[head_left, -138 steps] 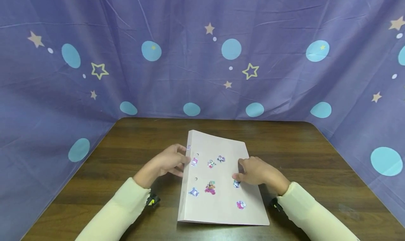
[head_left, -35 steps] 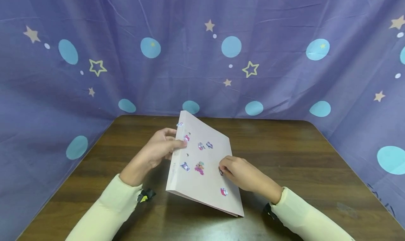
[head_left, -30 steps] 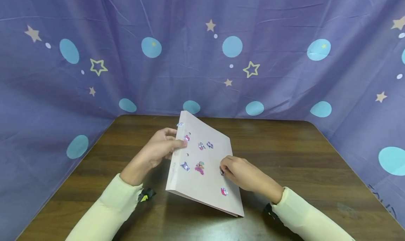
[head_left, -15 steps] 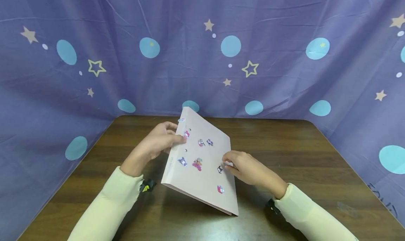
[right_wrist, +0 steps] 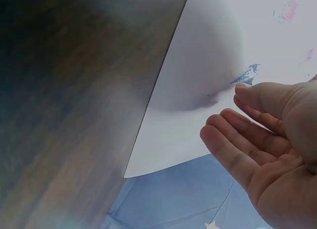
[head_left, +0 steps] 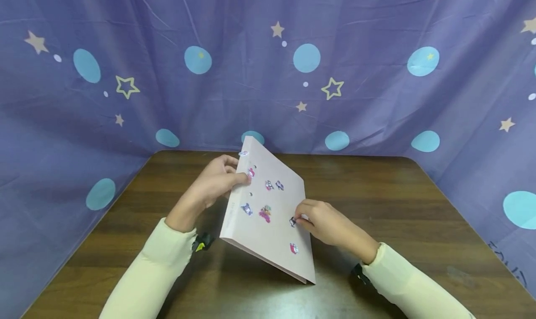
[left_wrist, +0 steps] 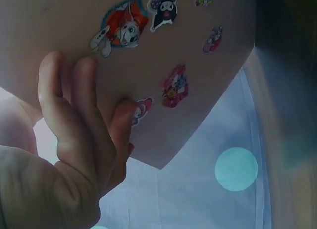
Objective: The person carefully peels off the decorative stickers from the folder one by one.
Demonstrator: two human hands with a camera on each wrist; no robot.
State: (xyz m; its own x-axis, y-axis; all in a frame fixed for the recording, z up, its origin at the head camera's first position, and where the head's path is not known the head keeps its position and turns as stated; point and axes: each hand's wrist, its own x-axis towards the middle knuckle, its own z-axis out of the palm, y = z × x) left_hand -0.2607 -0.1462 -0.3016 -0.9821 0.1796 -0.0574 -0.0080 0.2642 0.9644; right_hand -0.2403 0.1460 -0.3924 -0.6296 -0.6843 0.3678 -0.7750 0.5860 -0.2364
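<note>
A pale pink file folder point(head_left: 272, 207) dotted with several cartoon stickers is closed and tilted, its spine side lifted and its opposite edge low near the table. My left hand point(head_left: 219, 177) grips the spine, thumb on the front cover, other fingers underneath. More stickers show on the underside in the left wrist view, such as a red puppy sticker point(left_wrist: 124, 28). My right hand point(head_left: 328, 221) is at the lower edge. Its thumb and index finger are at a small dark sticker point(head_left: 292, 222) on the front cover; the other fingers look loosely extended in the right wrist view.
The folder is above a brown wooden table point(head_left: 377, 198) with rounded far corners. A purple curtain point(head_left: 268, 68) with stars and blue dots hangs behind and at both sides. A faint clear patch point(head_left: 460, 276) marks the table at right.
From lying nearly flat, the folder has been tilted up by my left hand at its spine. My right hand has worked at the dark sticker, drawn back slightly, then come close to it again.
</note>
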